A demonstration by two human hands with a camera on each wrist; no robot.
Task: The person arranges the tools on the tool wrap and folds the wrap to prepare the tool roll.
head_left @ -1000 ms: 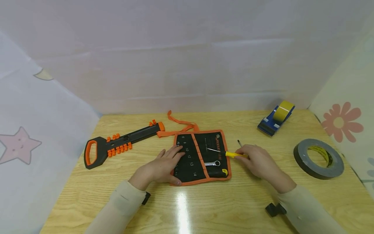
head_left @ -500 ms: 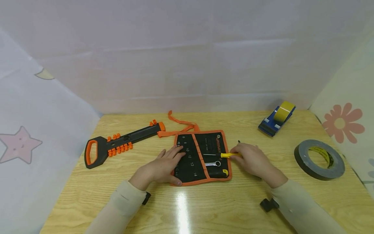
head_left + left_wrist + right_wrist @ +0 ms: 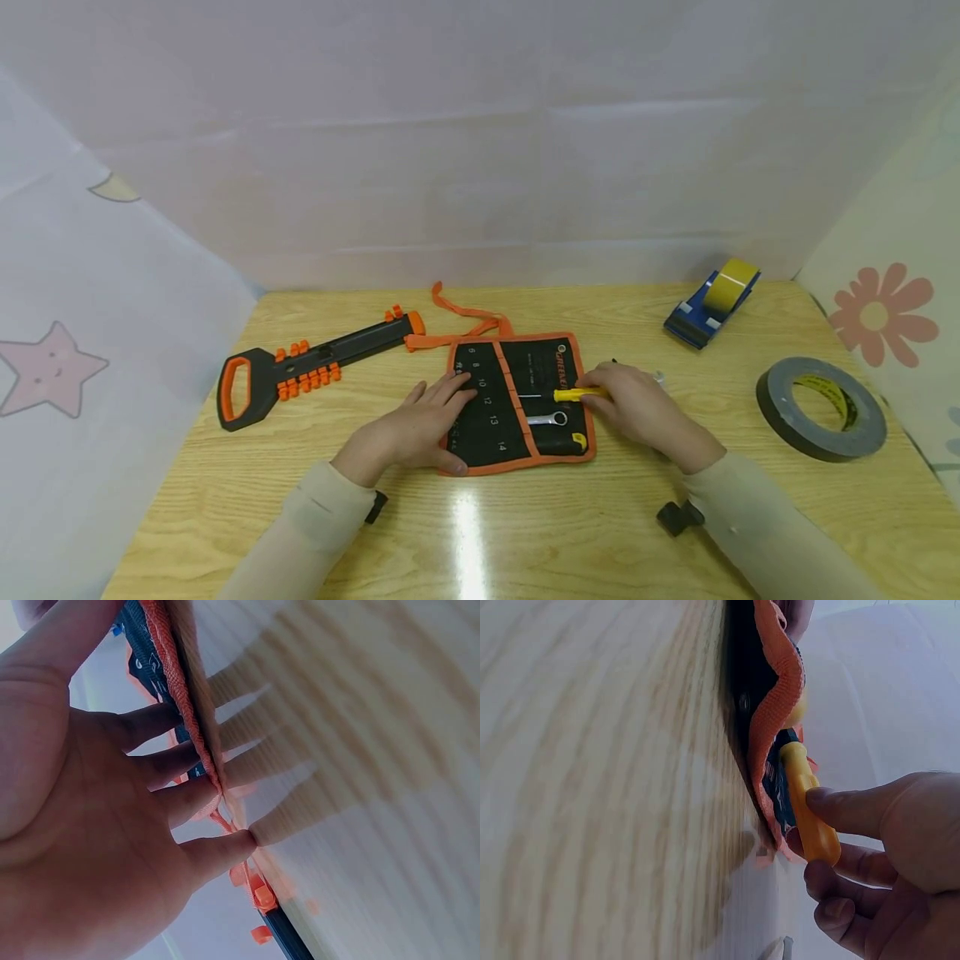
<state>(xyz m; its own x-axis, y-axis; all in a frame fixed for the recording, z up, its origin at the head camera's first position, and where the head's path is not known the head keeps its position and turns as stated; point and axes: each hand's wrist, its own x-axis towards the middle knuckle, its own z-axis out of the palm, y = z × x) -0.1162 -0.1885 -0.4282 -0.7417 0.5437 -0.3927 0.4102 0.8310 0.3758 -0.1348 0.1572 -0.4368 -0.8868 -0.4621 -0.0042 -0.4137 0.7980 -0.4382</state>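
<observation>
1. While the tool pouch [image 3: 480,429] lies flat on the counter [image 3: 570,533], the left hand [image 3: 412,427] rests, fingers spread, on its nine-o'clock side.
2. At three o'clock, the right hand [image 3: 641,407] pinches a yellow screwdriver [image 3: 573,394] by its handle.
3. Pocketing it seems the step; a straight nine-o'clock push is probably called for.

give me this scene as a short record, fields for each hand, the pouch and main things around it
left hand: fingers spread, resting on the pouch
right hand: grips the yellow screwdriver by its handle
screwdriver tip: near the pouch's middle orange band; unclear whether inside a pocket
pouch: black, orange edging, numbers on left panel
in pouch: wrench, yellow-ended black tool
left: black-and-orange rack
right: grey tape roll, blue tape dispenser
</observation>
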